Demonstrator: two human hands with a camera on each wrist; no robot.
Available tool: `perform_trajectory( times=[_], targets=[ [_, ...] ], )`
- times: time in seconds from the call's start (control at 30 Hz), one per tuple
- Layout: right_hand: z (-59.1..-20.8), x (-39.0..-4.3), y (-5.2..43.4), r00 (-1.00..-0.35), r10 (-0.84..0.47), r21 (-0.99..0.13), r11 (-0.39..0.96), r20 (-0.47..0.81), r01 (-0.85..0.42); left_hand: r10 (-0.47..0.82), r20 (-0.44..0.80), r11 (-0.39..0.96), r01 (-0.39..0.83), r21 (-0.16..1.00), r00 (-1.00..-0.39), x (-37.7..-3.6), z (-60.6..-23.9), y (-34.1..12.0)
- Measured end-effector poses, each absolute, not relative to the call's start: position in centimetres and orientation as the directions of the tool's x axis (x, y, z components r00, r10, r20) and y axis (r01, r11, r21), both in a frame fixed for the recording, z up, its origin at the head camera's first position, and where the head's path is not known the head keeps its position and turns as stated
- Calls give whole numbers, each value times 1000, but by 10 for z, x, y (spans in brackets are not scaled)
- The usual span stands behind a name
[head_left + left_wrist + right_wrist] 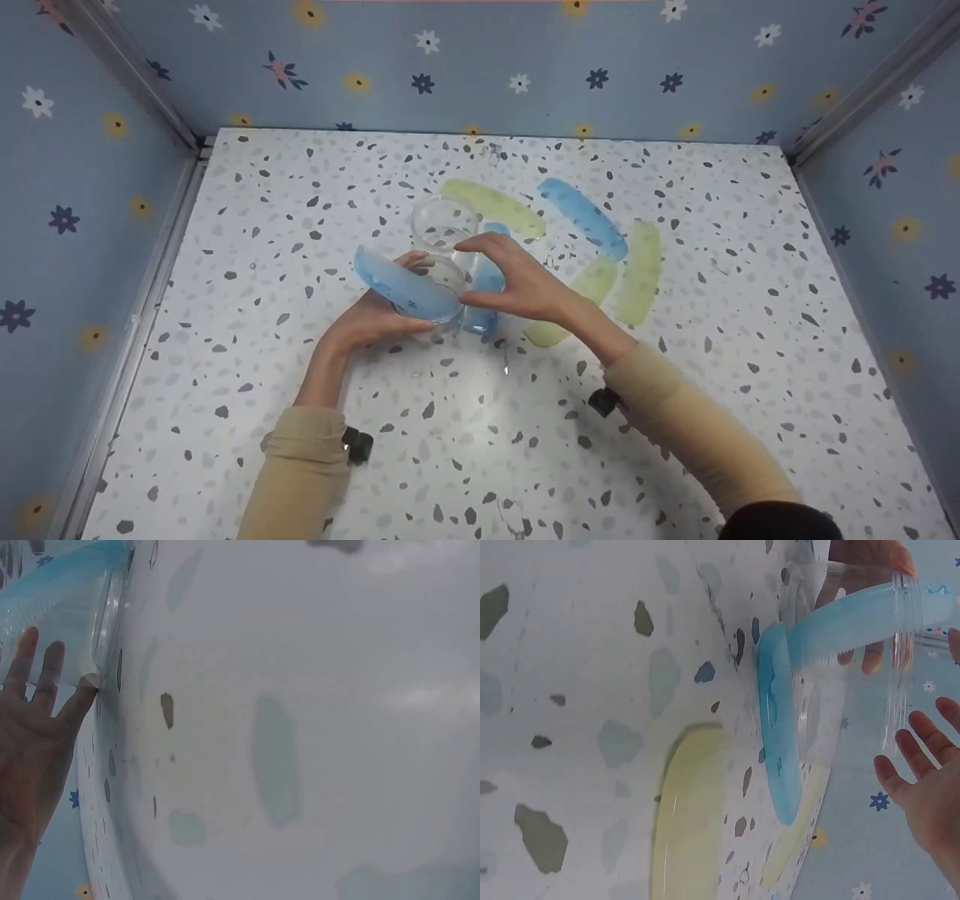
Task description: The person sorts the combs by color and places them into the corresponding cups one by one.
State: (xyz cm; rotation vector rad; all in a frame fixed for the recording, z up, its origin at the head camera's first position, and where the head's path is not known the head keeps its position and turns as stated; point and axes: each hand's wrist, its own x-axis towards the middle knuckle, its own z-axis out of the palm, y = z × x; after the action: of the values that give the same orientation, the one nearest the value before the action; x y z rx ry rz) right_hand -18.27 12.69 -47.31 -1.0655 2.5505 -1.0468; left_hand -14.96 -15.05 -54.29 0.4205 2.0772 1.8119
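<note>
A clear glass jar (444, 247) is at the middle of the speckled table (247, 247). My left hand (412, 296) grips its near side, thumb on top and fingers underneath. A light blue curved plastic piece (405, 289) with a serrated edge sits in the jar (821, 716), and its end (930, 604) pokes out past the threaded mouth. My right hand (463, 271) hovers at the jar's right side with fingers (922, 765) spread and straight, holding nothing. A second blue piece (774, 742) lies on the table under the jar.
More curved pieces lie to the right of the jar: a yellow-green one (495, 206), a blue one (585, 217) and two more yellow-green ones (641, 270) (577, 300). Blue flowered walls (90, 225) close in the table on three sides.
</note>
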Motion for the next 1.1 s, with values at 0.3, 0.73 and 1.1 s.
perform_trajectory(
  times=[0.3, 0.73, 1.1],
  targets=[
    [-480, -190, 147, -699, -715, -593, 555, 19, -584, 427, -104, 163, -37, 986, -898, -149, -540, -149],
    [-489, -197, 151, -618, -784, -445, 574, -56, -688, 424, -108, 221, -13, 975, -899, -149, -543, -149],
    [-489, -202, 144, -530, -827, -196, 560, -187, -805, 421, -113, 214, -22, 977, -900, -148, -542, -151]
  ],
)
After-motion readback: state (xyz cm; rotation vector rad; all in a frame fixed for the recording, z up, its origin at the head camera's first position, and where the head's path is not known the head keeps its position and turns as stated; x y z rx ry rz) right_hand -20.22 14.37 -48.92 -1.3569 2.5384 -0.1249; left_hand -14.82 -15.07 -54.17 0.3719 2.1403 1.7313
